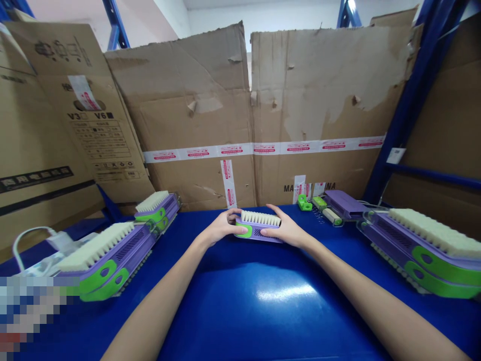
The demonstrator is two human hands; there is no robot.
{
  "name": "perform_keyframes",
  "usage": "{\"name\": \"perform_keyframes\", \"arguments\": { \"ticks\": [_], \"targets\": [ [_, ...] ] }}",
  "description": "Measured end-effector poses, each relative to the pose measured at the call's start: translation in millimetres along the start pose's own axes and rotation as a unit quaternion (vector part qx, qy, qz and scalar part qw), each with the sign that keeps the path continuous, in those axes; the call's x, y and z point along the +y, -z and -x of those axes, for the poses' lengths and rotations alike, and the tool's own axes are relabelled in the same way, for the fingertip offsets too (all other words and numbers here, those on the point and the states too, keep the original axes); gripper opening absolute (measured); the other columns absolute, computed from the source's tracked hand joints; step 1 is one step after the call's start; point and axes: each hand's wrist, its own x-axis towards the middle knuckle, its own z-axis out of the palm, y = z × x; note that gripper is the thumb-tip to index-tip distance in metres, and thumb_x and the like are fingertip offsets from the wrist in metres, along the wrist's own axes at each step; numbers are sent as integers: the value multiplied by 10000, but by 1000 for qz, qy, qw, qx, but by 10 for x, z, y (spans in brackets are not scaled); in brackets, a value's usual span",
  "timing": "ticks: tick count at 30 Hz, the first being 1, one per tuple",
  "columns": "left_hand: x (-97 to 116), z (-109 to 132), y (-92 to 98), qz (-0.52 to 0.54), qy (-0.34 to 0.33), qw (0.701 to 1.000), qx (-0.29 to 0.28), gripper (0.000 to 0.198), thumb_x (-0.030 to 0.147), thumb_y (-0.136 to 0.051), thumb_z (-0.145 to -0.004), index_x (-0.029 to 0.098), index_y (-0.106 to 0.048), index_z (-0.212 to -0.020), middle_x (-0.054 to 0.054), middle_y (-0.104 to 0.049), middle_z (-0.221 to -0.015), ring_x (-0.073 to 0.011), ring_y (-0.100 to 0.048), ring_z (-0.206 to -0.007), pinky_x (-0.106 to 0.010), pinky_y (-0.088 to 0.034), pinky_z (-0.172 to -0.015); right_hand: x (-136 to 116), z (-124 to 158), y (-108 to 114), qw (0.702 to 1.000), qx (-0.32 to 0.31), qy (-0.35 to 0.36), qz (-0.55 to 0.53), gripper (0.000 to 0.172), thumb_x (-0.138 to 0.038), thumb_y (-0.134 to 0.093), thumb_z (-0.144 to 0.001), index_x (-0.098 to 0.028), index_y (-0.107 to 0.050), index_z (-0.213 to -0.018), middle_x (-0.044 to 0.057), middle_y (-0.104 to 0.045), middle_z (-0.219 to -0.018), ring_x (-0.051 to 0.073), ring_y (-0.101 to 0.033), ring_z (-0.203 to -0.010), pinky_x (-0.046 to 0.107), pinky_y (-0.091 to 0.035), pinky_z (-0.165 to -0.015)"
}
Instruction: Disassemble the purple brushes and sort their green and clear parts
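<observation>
Between both hands, near the back of the blue table, is a purple and green brush with pale bristles facing up. My left hand grips its green end, thumb on the front side. My right hand holds the other end, its thumb lying over the dark slotted panel and its index finger reaching up behind the bristles. Just to the right of it lie a loose green clip-shaped part, a green and cream part and a purple housing.
Similar brushes are stacked at left, back left and right. A white plug with a cable sits on a power strip at far left. Cardboard sheets stand along the back, beside blue rack posts. The blue tabletop reflects light.
</observation>
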Motion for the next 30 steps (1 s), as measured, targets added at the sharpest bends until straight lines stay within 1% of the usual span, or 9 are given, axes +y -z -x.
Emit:
{"name": "perform_keyframes", "arguments": {
  "ticks": [2,4,8,13,17,20,23,26,30],
  "targets": [
    [-32,-14,2,-24,-11,1000,17,705,297,-820,-486,170,-468,-1083,-65,-609,-989,-214,-598,-964,-358,-481,-820,27,-2,0,1000,8,7,21,1002,-493,-765,-586,-191,-286,-1413,110,-541,-1253,248,-519,-1141,428,-382,-1002],
    [-53,-24,-5,-41,-23,999,20,710,295,-824,-482,173,-452,-1074,-52,-599,-958,-202,-603,-921,-363,-485,-808,47,-3,2,999,20,14,41,1006,-501,-768,-574,-198,-294,-1409,110,-516,-1286,256,-494,-1173,430,-366,-1015],
    [-53,-29,-23,-30,-32,999,32,698,298,-824,-499,163,-440,-1066,-56,-602,-938,-194,-610,-877,-379,-484,-815,38,-5,0,998,38,8,49,999,-504,-763,-579,-192,-297,-1405,111,-533,-1263,252,-509,-1153,424,-381,-1002],
    [-61,-16,-17,4,-11,1000,26,756,298,-826,-514,180,-417,-1138,-76,-603,-1015,-213,-597,-967,-374,-479,-839,21,3,-29,998,47,13,36,981,-483,-767,-583,-195,-303,-1398,109,-536,-1256,244,-527,-1129,424,-389,-995],
    [-96,-13,-2,4,4,1000,16,803,274,-837,-494,179,-419,-1174,-96,-598,-1074,-228,-584,-1027,-387,-463,-886,47,9,-59,998,45,7,41,1005,-482,-771,-576,-186,-285,-1405,103,-565,-1211,241,-544,-1099,417,-404,-976],
    [-111,-15,5,0,2,1000,1,805,264,-832,-511,179,-425,-1200,-115,-590,-1140,-241,-565,-1084,-402,-448,-923,63,6,-69,998,45,12,31,1002,-468,-773,-578,-188,-282,-1405,96,-584,-1177,235,-566,-1063,415,-420,-958],
    [-95,-12,-1,-1,-5,1000,-15,783,254,-825,-523,177,-443,-1202,-119,-575,-1213,-245,-537,-1142,-413,-411,-984,44,1,-69,998,54,8,29,980,-469,-769,-585,-189,-296,-1397,103,-576,-1193,241,-556,-1086,412,-418,-962],
    [-58,-8,-11,9,-8,1000,-5,767,253,-822,-521,156,-464,-1193,-128,-570,-1238,-253,-536,-1149,-424,-388,-1011,-3,2,-67,998,61,-1,24,970,-478,-761,-595,-178,-300,-1394,114,-554,-1232,247,-534,-1125,407,-407,-980],
    [-46,-8,-8,29,-10,999,8,773,247,-820,-521,124,-474,-1201,-144,-596,-1207,-260,-561,-1114,-433,-396,-1000,-35,6,-63,998,63,-2,18,962,-484,-753,-606,-173,-300,-1395,120,-550,-1241,249,-531,-1129,405,-413,-975]
  ]
}}
